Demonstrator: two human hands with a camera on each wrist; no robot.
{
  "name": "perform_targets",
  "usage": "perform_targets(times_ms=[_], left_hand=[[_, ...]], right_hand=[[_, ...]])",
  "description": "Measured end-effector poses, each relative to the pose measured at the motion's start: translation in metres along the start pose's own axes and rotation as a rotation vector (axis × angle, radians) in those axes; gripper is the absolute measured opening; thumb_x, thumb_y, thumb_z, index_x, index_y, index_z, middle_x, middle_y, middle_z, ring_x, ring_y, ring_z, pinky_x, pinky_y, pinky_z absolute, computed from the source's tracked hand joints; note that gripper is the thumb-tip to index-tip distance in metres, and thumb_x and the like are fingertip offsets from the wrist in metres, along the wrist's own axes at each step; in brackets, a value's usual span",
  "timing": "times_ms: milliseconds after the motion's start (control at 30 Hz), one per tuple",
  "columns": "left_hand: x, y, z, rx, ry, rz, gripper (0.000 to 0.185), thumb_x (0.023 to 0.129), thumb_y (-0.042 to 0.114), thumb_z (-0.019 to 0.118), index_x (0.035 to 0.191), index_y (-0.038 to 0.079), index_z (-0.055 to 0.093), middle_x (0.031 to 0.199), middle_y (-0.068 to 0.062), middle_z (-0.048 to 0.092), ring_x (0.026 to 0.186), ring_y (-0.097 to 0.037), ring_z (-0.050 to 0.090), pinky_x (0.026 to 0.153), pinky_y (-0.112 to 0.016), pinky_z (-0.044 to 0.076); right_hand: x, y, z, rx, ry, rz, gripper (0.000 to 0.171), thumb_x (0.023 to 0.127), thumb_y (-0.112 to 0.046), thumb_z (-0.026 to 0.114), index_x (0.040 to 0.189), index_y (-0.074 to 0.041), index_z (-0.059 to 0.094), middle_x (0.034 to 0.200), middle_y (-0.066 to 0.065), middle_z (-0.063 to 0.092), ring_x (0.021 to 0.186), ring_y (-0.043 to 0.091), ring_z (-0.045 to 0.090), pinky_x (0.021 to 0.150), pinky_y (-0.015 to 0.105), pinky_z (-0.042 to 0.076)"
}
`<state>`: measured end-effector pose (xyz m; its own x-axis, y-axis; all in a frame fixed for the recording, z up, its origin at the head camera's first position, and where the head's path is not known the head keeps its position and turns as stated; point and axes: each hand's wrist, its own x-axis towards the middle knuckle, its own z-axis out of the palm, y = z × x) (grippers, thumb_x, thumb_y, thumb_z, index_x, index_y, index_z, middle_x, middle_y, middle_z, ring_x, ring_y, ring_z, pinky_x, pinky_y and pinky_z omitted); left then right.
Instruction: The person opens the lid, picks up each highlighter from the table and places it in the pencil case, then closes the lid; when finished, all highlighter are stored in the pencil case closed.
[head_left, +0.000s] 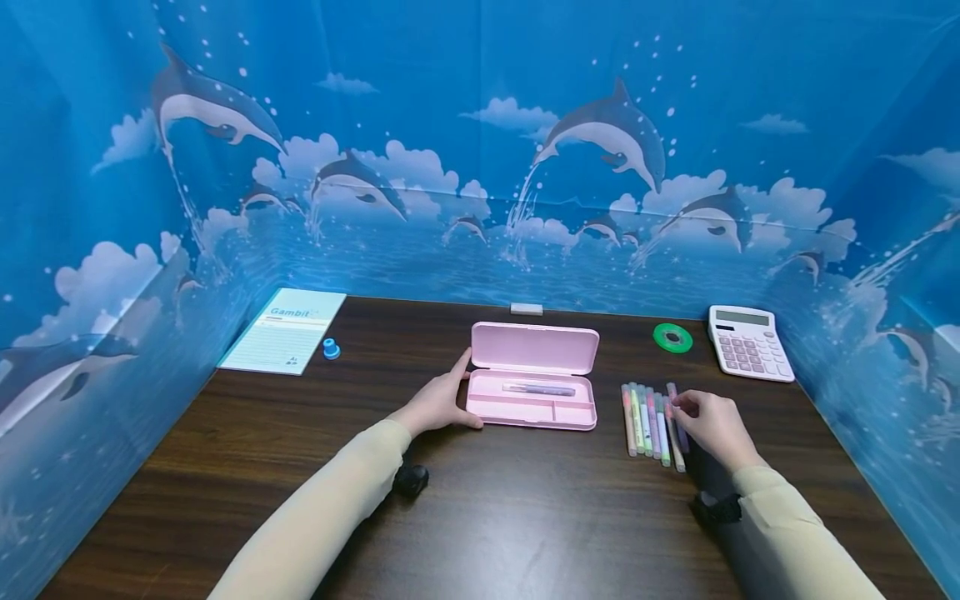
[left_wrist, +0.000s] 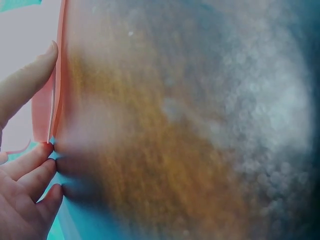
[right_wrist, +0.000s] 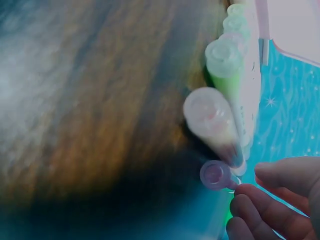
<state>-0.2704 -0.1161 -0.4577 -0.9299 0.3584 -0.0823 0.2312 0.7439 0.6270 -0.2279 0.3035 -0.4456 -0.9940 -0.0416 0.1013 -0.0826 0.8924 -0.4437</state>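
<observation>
A pink pencil case (head_left: pixel 536 411) lies with its lid raised, and a pen (head_left: pixel 538 389) rests in its long compartment. At the case's left end my left hand (head_left: pixel 438 400) is spread, thumb at the near corner and index finger up beside the lid. In the left wrist view its fingertips (left_wrist: pixel 47 147) touch the pink edge. Right of the case lies a row of coloured markers (head_left: pixel 647 421). My right hand (head_left: pixel 712 427) pinches a purple marker (head_left: pixel 682 439) at the row's right end. The right wrist view shows this marker's round end (right_wrist: pixel 215 175) by the fingertips.
A white calculator (head_left: pixel 750 342) and a green disc (head_left: pixel 672 337) lie at the back right. Behind the case is a small white block (head_left: pixel 527 309). Toward the back left are a notepad (head_left: pixel 288 331) and a small blue object (head_left: pixel 331 348). A dolphin-print curtain (head_left: pixel 480 150) encloses the table.
</observation>
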Motion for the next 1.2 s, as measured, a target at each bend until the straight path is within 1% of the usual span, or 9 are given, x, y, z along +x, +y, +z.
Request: perform_targets(times_ms=[233,367,567,700,833,900,933,1100,1200], left_hand=[[-0.001,0.000,-0.001,-0.007,-0.005,0.002,0.122,0.069,0.034,0.086,0.154,0.013,0.000,0.144,-0.011,0.045,0.132,-0.027,0.042,0.109,-0.046,0.032],[0.000,0.001,-0.001,-0.008,-0.007,0.001,0.122,0.069,0.035,0.085,0.154,0.013,0.000,0.145,-0.011,0.045,0.132,-0.027,0.042,0.109,-0.046,0.032],[0.001,0.000,0.000,-0.010,-0.009,0.005,0.122,0.069,0.035,0.085,0.154,0.014,0.000,0.144,-0.011,0.045,0.132,-0.027,0.042,0.109,-0.046,0.032],[0.001,-0.001,0.000,-0.007,-0.012,-0.002,0.123,0.068,0.035,0.085,0.154,0.015,0.000,0.145,-0.010,0.044,0.132,-0.026,0.042,0.109,-0.045,0.032],[0.001,-0.002,0.000,-0.008,-0.010,-0.003,0.123,0.068,0.035,0.086,0.154,0.015,0.000,0.145,-0.010,0.044,0.132,-0.027,0.042,0.109,-0.046,0.031],[0.001,-0.002,0.001,-0.006,-0.009,-0.001,0.123,0.068,0.035,0.086,0.154,0.014,0.000,0.145,-0.010,0.044,0.132,-0.027,0.042,0.109,-0.046,0.031],[0.001,-0.002,0.001,-0.003,-0.009,0.000,0.123,0.068,0.036,0.085,0.154,0.014,0.000,0.145,-0.010,0.044,0.132,-0.027,0.042,0.109,-0.046,0.031],[0.002,-0.003,0.002,0.010,-0.006,0.006,0.123,0.068,0.037,0.085,0.154,0.015,0.000,0.145,-0.011,0.044,0.132,-0.027,0.042,0.109,-0.045,0.032],[0.001,-0.003,0.002,0.013,-0.003,0.006,0.123,0.068,0.037,0.085,0.154,0.015,0.000,0.145,-0.011,0.044,0.132,-0.027,0.042,0.109,-0.045,0.032]], right_hand=[[-0.001,0.005,-0.001,-0.013,-0.020,0.040,0.022,0.085,-0.006,0.067,0.099,0.010,0.066,0.091,0.024,0.066,0.074,0.026,0.059,0.071,0.045,0.054],[-0.002,0.008,-0.003,-0.023,-0.042,0.082,0.025,0.084,-0.007,0.067,0.099,0.013,0.066,0.088,0.025,0.066,0.071,0.025,0.059,0.069,0.044,0.053],[-0.005,0.012,-0.006,-0.022,-0.049,0.129,0.025,0.084,-0.009,0.067,0.095,0.014,0.067,0.086,0.025,0.068,0.069,0.023,0.060,0.066,0.042,0.054],[-0.005,0.014,-0.008,-0.017,-0.075,0.160,0.025,0.084,-0.010,0.067,0.093,0.014,0.067,0.083,0.024,0.068,0.067,0.022,0.059,0.065,0.042,0.053],[-0.005,0.014,-0.008,-0.003,-0.089,0.194,0.026,0.084,-0.009,0.065,0.094,0.015,0.066,0.081,0.022,0.067,0.063,0.020,0.057,0.060,0.037,0.052],[-0.006,0.014,-0.008,0.005,-0.081,0.208,0.027,0.084,-0.009,0.064,0.096,0.015,0.065,0.080,0.021,0.066,0.060,0.019,0.057,0.057,0.035,0.050],[-0.006,0.014,-0.008,0.005,-0.070,0.207,0.027,0.084,-0.009,0.064,0.097,0.015,0.065,0.080,0.021,0.066,0.060,0.019,0.057,0.057,0.036,0.050],[-0.009,0.013,-0.009,-0.026,0.010,0.171,0.025,0.082,-0.010,0.066,0.097,0.010,0.065,0.086,0.022,0.065,0.069,0.026,0.056,0.065,0.044,0.048],[-0.009,0.010,-0.009,-0.048,0.045,0.150,0.023,0.081,-0.011,0.067,0.096,0.005,0.065,0.084,0.019,0.065,0.070,0.026,0.054,0.061,0.042,0.046]])
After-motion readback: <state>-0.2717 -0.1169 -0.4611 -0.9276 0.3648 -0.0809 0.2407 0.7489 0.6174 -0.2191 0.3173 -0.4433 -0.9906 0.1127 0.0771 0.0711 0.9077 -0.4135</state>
